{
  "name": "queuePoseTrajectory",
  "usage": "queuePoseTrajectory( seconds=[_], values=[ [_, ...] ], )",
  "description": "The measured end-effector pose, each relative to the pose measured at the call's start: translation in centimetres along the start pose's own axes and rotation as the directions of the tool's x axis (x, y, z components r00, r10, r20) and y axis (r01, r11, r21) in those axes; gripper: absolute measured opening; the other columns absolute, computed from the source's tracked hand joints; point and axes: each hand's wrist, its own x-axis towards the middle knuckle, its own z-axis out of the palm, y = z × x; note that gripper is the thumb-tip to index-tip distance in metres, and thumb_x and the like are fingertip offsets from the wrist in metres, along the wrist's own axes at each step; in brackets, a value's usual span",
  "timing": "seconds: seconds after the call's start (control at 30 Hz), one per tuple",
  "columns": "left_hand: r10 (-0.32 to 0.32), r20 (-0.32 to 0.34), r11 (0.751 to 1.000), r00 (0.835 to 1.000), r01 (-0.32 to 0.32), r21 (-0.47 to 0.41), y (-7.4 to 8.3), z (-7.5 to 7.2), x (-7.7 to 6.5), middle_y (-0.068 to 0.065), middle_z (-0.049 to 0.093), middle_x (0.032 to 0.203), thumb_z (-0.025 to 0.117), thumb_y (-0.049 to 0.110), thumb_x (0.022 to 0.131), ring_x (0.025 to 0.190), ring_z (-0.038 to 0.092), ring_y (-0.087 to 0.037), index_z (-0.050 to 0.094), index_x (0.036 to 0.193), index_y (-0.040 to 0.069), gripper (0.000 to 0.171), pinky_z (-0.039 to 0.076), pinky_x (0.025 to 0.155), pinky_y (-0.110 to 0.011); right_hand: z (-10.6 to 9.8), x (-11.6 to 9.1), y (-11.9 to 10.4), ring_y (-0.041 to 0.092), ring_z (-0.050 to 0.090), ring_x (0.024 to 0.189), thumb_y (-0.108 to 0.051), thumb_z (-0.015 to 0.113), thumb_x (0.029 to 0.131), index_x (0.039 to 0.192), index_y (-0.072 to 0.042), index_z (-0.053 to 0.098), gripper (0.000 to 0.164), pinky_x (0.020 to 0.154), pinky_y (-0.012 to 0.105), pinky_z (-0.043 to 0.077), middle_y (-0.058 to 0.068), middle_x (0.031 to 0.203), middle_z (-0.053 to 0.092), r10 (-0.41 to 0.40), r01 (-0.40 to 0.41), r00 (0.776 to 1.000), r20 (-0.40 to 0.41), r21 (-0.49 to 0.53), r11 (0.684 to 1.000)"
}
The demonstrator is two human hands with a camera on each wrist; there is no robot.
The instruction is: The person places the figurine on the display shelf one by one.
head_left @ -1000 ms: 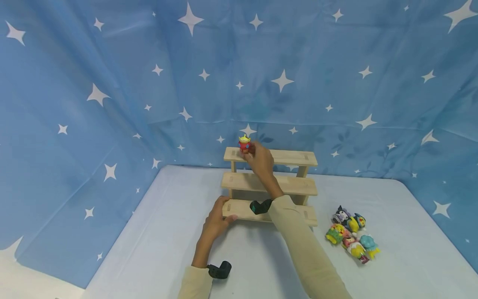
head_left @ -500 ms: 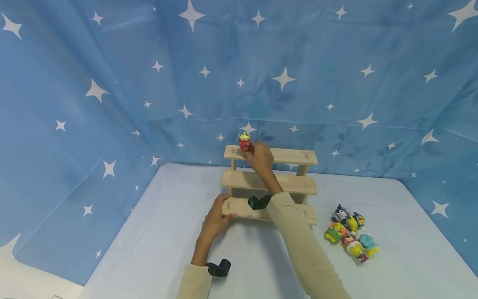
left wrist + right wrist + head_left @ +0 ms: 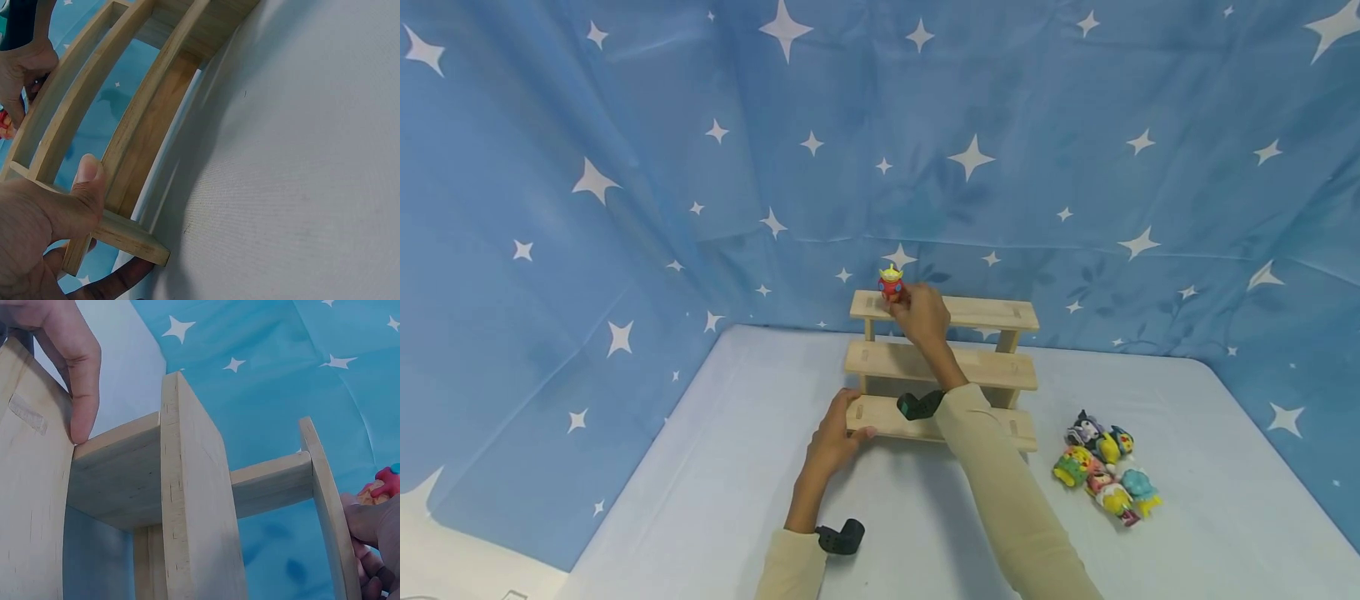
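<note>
A three-step wooden display shelf (image 3: 985, 367) stands on the white table. My left hand (image 3: 833, 437) grips the left end of its lowest board, the thumb over the front edge in the left wrist view. At the left of the top board, my right hand (image 3: 927, 315) pinches a small toy figurine (image 3: 891, 285) with a yellow top and a red body. The figurine is upright, its base on or just over the board; I cannot tell which. In the right wrist view only part of the figurine (image 3: 389, 482) shows, beside the fingers.
Several colourful toy figurines (image 3: 1108, 467) lie in a heap on the table, right of the shelf. Behind the table hangs a blue curtain (image 3: 820, 192) with white stars. White tabletop (image 3: 722, 467) extends to the left and front of the shelf.
The head view has shifted slightly. The figurine has turned a little in my right hand's fingers over the same spot. My left hand keeps its grip on the shelf.
</note>
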Motion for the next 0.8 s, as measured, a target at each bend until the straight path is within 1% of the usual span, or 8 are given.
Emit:
queuePoseTrajectory(
  seconds=[0.13,0.27,0.4,0.57,0.67,0.77,0.8],
  values=[
    [0.001,-0.001,1.0,1.0,-0.001,0.005,-0.06,0.03,0.01,-0.008,0.052,0.141,0.076,0.023,0.085,0.111,0.054,-0.026,0.042,0.14,0.018,0.065,0.043,0.091,-0.054,-0.06,0.02,-0.09,0.026,0.066,0.091,-0.027,0.072,0.088,0.111,-0.01,0.074,0.028,0.07,0.043,0.055,0.009,0.104,0.07,0.008,-0.008,1.0,0.001,-0.002,1.0],
    [0.0,0.002,1.0,1.0,0.0,0.008,-0.1,0.04,0.0,-0.009,0.051,0.142,0.076,0.024,0.085,0.114,0.054,-0.027,0.042,0.141,0.017,0.066,0.043,0.092,-0.056,-0.1,0.02,-0.2,0.025,0.066,0.093,-0.028,0.071,0.089,0.116,-0.012,0.072,0.032,0.07,0.043,0.055,0.009,0.106,0.07,0.023,-0.023,1.0,0.011,-0.005,1.0],
    [-0.002,0.001,1.0,1.0,0.002,0.014,-0.16,0.06,0.07,-0.009,0.049,0.145,0.075,0.024,0.085,0.118,0.054,-0.029,0.042,0.141,0.017,0.066,0.043,0.093,-0.057,-0.25,0.01,-0.34,0.026,0.066,0.097,-0.028,0.072,0.088,0.12,-0.012,0.071,0.036,0.073,0.044,0.055,0.009,0.11,0.069,0.035,-0.035,0.999,0.021,-0.002,0.999],
    [-0.004,-0.001,1.0,1.0,0.004,0.02,-0.23,0.1,0.2,-0.007,0.051,0.141,0.076,0.024,0.085,0.111,0.055,-0.025,0.042,0.141,0.019,0.066,0.043,0.09,-0.055,-0.42,-0.03,-0.44,0.027,0.065,0.099,-0.028,0.071,0.089,0.122,-0.013,0.07,0.037,0.074,0.044,0.055,0.01,0.113,0.069,0.036,-0.036,0.999,0.026,-0.002,0.999],
    [-0.004,-0.001,1.0,1.0,0.004,0.021,-0.17,0.09,0.16,-0.007,0.052,0.14,0.076,0.024,0.085,0.109,0.055,-0.025,0.042,0.141,0.019,0.066,0.043,0.089,-0.054,-0.46,-0.06,-0.4,0.025,0.066,0.095,-0.029,0.071,0.089,0.118,-0.013,0.072,0.033,0.071,0.043,0.054,0.009,0.11,0.069,0.025,-0.025,0.999,0.027,0.006,1.0],
    [-0.012,0.003,1.0,1.0,0.012,0.02,-0.05,0.05,0.04,-0.007,0.051,0.141,0.076,0.025,0.085,0.112,0.055,-0.026,0.042,0.141,0.019,0.065,0.043,0.09,-0.056,-0.51,-0.15,-0.32,0.023,0.066,0.087,-0.029,0.073,0.089,0.108,-0.012,0.074,0.027,0.066,0.041,0.053,0.008,0.102,0.07,0.012,-0.013,0.999,0.031,0.027,1.0],
    [-0.01,0.003,1.0,1.0,0.01,0.02,-0.04,0.05,-0.02,-0.008,0.051,0.142,0.076,0.024,0.085,0.114,0.054,-0.027,0.042,0.141,0.019,0.065,0.043,0.09,-0.057,-0.51,-0.19,-0.27,0.023,0.065,0.087,-0.03,0.073,0.089,0.108,-0.011,0.074,0.027,0.067,0.041,0.052,0.008,0.102,0.07,0.01,-0.011,0.999,0.035,0.034,0.999]
  ],
)
